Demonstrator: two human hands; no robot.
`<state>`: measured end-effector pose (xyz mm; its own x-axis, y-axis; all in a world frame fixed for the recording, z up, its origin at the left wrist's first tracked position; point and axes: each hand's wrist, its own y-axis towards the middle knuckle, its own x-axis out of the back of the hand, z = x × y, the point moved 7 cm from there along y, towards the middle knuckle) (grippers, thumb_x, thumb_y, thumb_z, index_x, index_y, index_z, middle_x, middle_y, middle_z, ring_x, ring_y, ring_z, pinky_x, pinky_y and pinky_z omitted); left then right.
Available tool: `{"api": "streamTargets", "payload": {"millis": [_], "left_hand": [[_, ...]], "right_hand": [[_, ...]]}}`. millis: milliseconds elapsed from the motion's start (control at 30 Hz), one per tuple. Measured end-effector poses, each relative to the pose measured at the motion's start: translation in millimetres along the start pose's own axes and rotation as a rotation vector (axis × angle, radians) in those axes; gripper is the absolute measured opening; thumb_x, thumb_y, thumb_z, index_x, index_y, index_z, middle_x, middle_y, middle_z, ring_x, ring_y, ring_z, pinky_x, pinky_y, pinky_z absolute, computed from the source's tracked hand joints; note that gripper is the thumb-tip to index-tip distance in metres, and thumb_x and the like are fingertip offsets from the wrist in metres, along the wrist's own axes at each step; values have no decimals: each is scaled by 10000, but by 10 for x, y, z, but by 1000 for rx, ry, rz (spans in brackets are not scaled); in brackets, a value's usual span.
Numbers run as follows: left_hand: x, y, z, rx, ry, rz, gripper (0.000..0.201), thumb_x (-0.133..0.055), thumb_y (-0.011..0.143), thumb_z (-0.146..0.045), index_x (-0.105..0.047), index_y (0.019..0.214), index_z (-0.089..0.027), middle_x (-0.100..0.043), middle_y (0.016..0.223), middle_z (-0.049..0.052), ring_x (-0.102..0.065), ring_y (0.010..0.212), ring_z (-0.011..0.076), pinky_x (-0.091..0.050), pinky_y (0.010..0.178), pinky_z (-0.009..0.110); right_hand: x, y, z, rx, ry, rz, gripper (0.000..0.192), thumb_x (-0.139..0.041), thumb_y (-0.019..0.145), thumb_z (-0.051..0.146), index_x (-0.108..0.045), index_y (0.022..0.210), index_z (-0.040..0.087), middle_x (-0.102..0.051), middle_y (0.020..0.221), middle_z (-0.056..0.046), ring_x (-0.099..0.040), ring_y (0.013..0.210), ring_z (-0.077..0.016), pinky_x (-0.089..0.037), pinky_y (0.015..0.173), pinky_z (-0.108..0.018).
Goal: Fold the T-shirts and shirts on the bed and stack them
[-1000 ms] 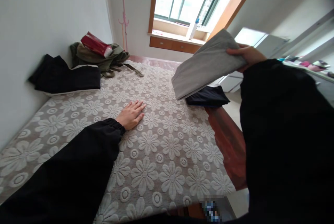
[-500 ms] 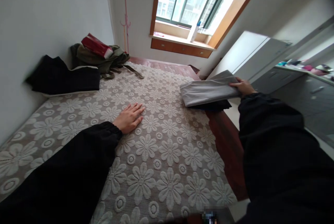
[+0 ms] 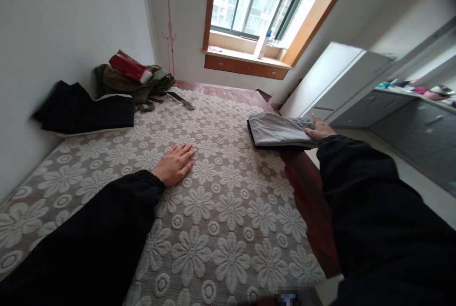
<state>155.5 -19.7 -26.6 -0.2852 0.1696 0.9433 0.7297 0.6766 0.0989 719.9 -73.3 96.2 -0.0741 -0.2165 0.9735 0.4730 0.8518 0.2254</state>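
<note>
My left hand point(image 3: 174, 164) lies flat on the flowered bedspread point(image 3: 231, 211), fingers stretched out and holding nothing. Over to the right, a folded grey garment point(image 3: 278, 129) rests on top of a folded black garment point(image 3: 260, 147) at the bed's right edge. My right hand point(image 3: 320, 130) is at the right end of the grey garment. Its thumb points up, apart from the fingers, which touch the cloth's top. Both of my arms are in black sleeves.
Black clothing point(image 3: 89, 113) lies by the left wall. Beside it a red packet point(image 3: 130, 66) sits on a green backpack point(image 3: 153, 82). A window point(image 3: 256, 2) with a sill is at the back. White furniture point(image 3: 320, 78) and grey cabinets point(image 3: 413, 125) stand at right.
The grey garment's raised right end has come down, and it now lies flat on the black one. My right hand has lowered with it and its thumb has lifted. My left hand stays put.
</note>
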Motion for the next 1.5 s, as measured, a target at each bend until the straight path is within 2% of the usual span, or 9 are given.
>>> {"api": "streamTargets", "payload": {"millis": [133,300,500,733,933,1100,1200,1267,1500], "left_hand": [[-9,8,0,-7,-15,1,627,-342,1064,-477,-500,1594,-181,-370,1711,78,-274,1619,284,-185,1354,507],[25,-23,-23,0,-60,-7,616,-366,1061,-449,-506,1587,-161,-367,1710,101,-258,1624,305,-175,1351,537],[42,-40,-60,24,-24,20,596,-413,1068,-438,-479,1609,-196,-337,1726,70,-248,1629,273,-174,1360,475],[35,-60,-46,19,-47,-5,583,-437,1075,-430,-482,1603,-186,-336,1727,76,-254,1627,275,-166,1364,481],[81,-6,-2,38,-75,-61,535,-509,1046,-425,-562,1539,-225,-456,1666,30,-345,1591,232,-242,1355,434],[563,-27,705,279,-48,-282,485,-513,1018,-361,-646,1450,-184,-527,1608,83,-370,1576,258,-285,1346,458],[894,-268,1353,505,-6,-428,436,-531,973,-303,-713,1348,-173,-428,1672,120,-221,1625,390,-210,1327,657],[987,-443,1685,611,6,-458,400,-565,939,-269,-745,1278,-159,-404,1682,145,-194,1619,450,-193,1299,719],[897,-553,1943,664,-3,-448,407,-622,933,-309,-713,1307,-177,-432,1670,132,-242,1615,411,-187,1317,671]], "right_hand": [[13,94,548,119,-3,-32,630,-502,1067,355,-405,1653,146,-359,1689,-209,-381,1500,-350,-267,1226,-523],[-500,116,1215,126,35,158,675,-279,1106,580,-281,1712,284,-249,1761,-82,-234,1601,-340,-194,1268,-628],[-832,2,1279,32,57,242,827,-130,1077,653,-214,1731,152,-148,1773,-158,-131,1624,-420,-2,1256,-707],[-822,-68,1684,129,38,127,808,-19,1075,593,-134,1740,148,-38,1792,-132,-19,1647,-365,-51,1288,-660],[-1060,-196,1876,146,86,197,779,-118,1079,621,-148,1743,215,-47,1796,-96,-10,1647,-380,-104,1287,-659],[-898,-256,2046,201,23,82,738,-341,1070,539,-292,1707,169,-137,1776,-161,-4,1643,-410,25,1254,-725],[-787,-587,2556,437,68,-112,686,-441,1037,534,-407,1640,210,-218,1760,-153,-74,1644,-393,-7,1251,-753],[-864,-874,2904,569,198,-101,618,-429,1038,561,-465,1589,283,-270,1751,-102,-168,1633,-376,-95,1250,-761],[-1283,-1349,3295,674,458,54,498,-397,1048,533,-618,1406,267,-523,1601,-111,-466,1499,-355,-238,1252,-718]]}}
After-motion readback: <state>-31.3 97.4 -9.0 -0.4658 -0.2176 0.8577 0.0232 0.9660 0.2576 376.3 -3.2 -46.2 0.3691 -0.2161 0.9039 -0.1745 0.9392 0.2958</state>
